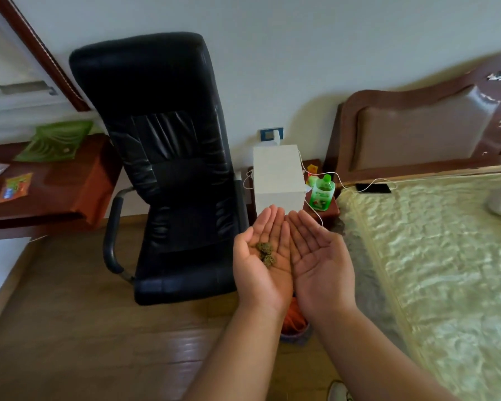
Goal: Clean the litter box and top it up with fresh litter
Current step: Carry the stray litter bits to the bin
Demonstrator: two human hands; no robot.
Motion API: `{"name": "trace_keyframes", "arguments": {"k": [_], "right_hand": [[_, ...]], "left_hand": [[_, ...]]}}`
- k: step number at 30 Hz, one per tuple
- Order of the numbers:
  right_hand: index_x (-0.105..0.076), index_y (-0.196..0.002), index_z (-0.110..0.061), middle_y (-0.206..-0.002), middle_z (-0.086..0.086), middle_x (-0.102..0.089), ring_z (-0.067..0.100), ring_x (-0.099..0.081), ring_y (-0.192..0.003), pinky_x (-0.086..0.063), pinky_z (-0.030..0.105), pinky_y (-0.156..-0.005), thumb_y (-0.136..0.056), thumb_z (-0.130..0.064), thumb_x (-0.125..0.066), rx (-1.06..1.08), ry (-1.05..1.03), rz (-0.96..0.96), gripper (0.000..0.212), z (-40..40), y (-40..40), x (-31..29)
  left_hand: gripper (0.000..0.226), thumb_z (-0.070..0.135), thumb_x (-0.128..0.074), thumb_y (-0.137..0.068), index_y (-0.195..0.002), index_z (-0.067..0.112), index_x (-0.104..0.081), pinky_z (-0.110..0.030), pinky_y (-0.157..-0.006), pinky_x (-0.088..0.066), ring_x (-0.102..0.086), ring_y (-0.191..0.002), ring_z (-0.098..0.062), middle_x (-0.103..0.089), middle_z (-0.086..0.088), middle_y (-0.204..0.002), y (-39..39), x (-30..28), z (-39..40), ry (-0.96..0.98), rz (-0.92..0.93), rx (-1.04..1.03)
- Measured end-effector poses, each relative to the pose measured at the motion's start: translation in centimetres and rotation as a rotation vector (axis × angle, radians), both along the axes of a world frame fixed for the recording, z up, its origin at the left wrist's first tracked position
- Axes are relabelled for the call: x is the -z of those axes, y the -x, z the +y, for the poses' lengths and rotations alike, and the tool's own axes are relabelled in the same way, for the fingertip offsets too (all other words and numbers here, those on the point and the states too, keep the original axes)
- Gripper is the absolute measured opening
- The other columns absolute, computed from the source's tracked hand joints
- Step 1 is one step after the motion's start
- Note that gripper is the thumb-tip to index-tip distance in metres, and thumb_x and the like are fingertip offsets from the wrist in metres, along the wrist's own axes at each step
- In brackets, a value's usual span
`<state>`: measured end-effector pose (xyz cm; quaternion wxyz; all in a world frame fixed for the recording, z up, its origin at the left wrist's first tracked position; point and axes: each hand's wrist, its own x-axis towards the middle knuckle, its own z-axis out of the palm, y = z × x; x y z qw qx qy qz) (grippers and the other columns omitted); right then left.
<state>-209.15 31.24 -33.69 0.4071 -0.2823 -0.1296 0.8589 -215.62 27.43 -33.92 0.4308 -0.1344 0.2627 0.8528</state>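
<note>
Both my hands are held out palm up, side by side and touching along their inner edges, in front of a black chair. My left hand (261, 256) lies flat with straight fingers and carries two small greenish-brown clumps (266, 253) on its palm. My right hand (318, 256) is flat too, with nothing on it. No litter box is in view.
A black office chair (168, 169) stands ahead on the wooden floor. A white box (276, 178) and a green bottle (322, 195) sit on a small bedside table. A bed (431, 241) fills the right side, with a phone on it. A brown desk (47, 186) is at left.
</note>
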Motion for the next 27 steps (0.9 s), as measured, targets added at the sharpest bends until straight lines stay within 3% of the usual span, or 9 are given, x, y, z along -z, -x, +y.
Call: {"name": "trace_keyframes", "arguments": {"k": [10, 16, 27], "right_hand": [[-0.061, -0.133, -0.003, -0.13, 0.014, -0.068, 0.024, -0.066, -0.121, -0.054, 0.033, -0.101, -0.105, -0.022, -0.034, -0.091, 0.102, -0.114, 0.043, 5.7, 0.9, 15.2], [-0.059, -0.135, -0.004, -0.132, 0.015, -0.067, 0.027, -0.066, -0.121, -0.047, 0.04, -0.107, -0.106, -0.026, -0.034, -0.024, 0.201, -0.124, 0.044, 8.7, 0.9, 27.7], [-0.067, -0.124, -0.001, -0.122, 0.018, -0.071, 0.031, -0.07, -0.114, -0.045, 0.045, -0.109, -0.103, -0.023, -0.042, 0.005, 0.376, -0.287, 0.039, 6.1, 0.0, 49.4]], "left_hand": [[0.044, 0.02, -0.039, -0.104, -0.127, -0.005, -0.067, -0.044, -0.118, -0.038, -0.062, -0.127, -0.035, -0.065, -0.021, -0.134, 1.6, 15.8, 5.0, 0.071, -0.094, 0.023], [0.044, 0.022, -0.037, -0.106, -0.129, -0.005, -0.064, -0.043, -0.116, -0.041, -0.066, -0.123, -0.033, -0.068, -0.021, -0.13, 1.7, 29.1, 6.6, 0.183, -0.171, -0.02], [0.041, 0.021, -0.041, -0.104, -0.118, -0.001, -0.072, -0.043, -0.11, -0.048, -0.07, -0.115, -0.031, -0.072, -0.019, -0.122, -1.1, 50.9, 5.6, 0.334, -0.325, -0.105]]}}
